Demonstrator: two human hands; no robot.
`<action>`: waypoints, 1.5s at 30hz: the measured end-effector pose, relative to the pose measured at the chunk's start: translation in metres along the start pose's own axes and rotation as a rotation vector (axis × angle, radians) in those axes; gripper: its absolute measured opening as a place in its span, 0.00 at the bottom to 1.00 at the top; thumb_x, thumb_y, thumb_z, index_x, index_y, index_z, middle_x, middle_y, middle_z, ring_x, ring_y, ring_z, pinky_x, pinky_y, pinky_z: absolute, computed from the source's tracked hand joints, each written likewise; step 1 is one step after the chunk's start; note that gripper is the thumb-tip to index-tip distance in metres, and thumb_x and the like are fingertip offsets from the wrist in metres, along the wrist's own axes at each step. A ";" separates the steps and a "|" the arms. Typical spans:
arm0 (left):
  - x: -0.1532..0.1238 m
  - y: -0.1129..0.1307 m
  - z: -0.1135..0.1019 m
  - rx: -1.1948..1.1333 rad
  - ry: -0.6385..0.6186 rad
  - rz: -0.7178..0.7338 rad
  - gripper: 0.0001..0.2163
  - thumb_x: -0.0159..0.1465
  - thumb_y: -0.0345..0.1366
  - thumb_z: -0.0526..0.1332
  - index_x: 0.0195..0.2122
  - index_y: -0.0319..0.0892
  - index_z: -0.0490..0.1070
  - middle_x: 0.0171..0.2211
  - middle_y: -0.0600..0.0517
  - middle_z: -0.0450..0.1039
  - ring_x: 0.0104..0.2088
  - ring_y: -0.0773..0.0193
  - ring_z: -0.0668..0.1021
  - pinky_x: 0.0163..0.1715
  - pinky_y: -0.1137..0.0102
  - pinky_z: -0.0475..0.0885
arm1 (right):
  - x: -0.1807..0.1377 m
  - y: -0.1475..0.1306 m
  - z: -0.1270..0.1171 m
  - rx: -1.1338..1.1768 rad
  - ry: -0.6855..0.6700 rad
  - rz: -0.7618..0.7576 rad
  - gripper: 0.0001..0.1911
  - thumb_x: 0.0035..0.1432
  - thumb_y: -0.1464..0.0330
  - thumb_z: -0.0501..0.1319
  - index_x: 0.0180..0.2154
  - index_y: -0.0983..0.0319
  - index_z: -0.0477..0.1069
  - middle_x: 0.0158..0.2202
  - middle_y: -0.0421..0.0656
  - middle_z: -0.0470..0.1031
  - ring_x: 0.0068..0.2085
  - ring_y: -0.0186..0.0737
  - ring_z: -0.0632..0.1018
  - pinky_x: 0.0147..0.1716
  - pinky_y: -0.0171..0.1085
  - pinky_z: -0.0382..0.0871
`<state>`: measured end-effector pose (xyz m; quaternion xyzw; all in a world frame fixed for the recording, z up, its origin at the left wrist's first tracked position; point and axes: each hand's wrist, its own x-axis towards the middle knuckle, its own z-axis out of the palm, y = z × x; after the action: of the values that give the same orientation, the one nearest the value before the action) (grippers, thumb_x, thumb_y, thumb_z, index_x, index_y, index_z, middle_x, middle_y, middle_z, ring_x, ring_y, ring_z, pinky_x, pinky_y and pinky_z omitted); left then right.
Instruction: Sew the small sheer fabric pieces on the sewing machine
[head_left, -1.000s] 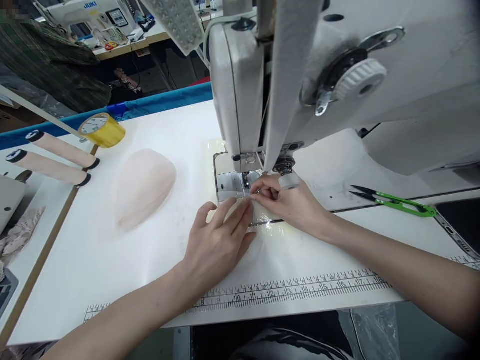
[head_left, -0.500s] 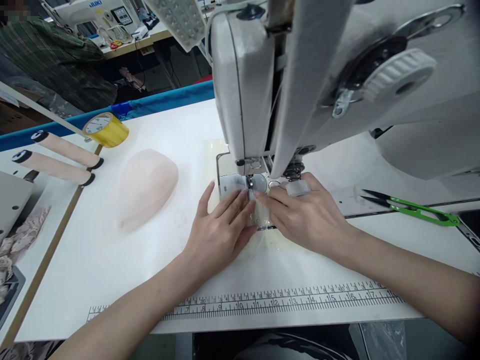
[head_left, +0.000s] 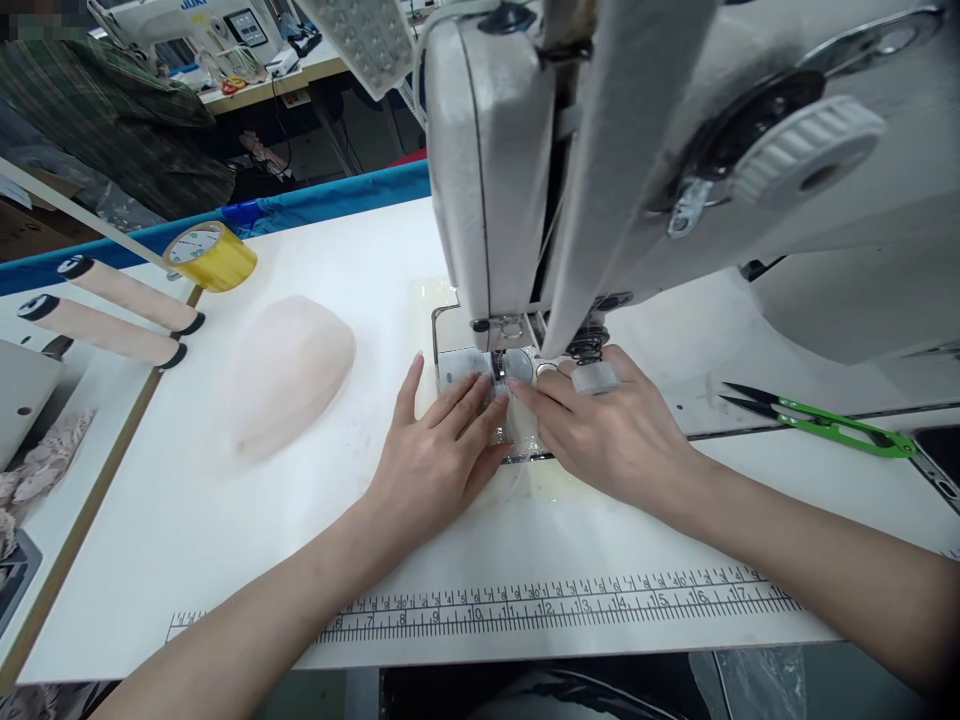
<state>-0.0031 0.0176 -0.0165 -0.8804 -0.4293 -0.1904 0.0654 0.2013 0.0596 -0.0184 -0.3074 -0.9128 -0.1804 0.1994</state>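
Sheer pale fabric (head_left: 529, 478) on needle plate below machine head (head_left: 487, 170), edges hard to make out, mostly under hands. Left hand (head_left: 439, 455) flat, fingers spread, pressing it. Right hand (head_left: 607, 435) flat too, fingertips beside presser foot (head_left: 499, 375); needle hidden. Green snips (head_left: 825, 420) well right.

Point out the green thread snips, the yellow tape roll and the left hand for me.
Green-handled thread snips (head_left: 825, 421), head view, on the green handle.
Yellow roll of tape (head_left: 223, 267), head view, on its yellow side wall.
Left hand (head_left: 431, 465), head view, on the back of the hand.
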 end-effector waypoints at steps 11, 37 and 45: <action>0.001 -0.002 0.001 -0.007 0.017 -0.010 0.16 0.69 0.37 0.55 0.55 0.38 0.70 0.55 0.41 0.72 0.57 0.53 0.74 0.65 0.41 0.47 | 0.000 -0.001 0.002 -0.029 -0.004 0.015 0.13 0.61 0.78 0.53 0.37 0.63 0.76 0.31 0.44 0.77 0.30 0.40 0.70 0.39 0.43 0.55; 0.007 0.003 -0.021 -0.056 -0.206 -0.166 0.13 0.56 0.17 0.47 0.31 0.42 0.64 0.28 0.51 0.69 0.28 0.61 0.70 0.25 0.68 0.67 | -0.001 0.009 -0.003 0.484 0.060 0.051 0.10 0.64 0.73 0.57 0.36 0.59 0.77 0.34 0.38 0.81 0.33 0.36 0.76 0.35 0.38 0.65; 0.032 -0.020 -0.024 -0.521 -0.274 -0.306 0.10 0.67 0.38 0.54 0.39 0.41 0.74 0.29 0.53 0.68 0.27 0.66 0.72 0.26 0.71 0.67 | 0.000 0.010 0.003 0.510 0.119 0.287 0.16 0.67 0.66 0.55 0.31 0.58 0.77 0.26 0.38 0.78 0.27 0.36 0.72 0.30 0.38 0.64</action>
<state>-0.0074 0.0467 0.0176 -0.8101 -0.4983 -0.1813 -0.2499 0.2069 0.0684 -0.0191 -0.3621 -0.8626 0.0669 0.3469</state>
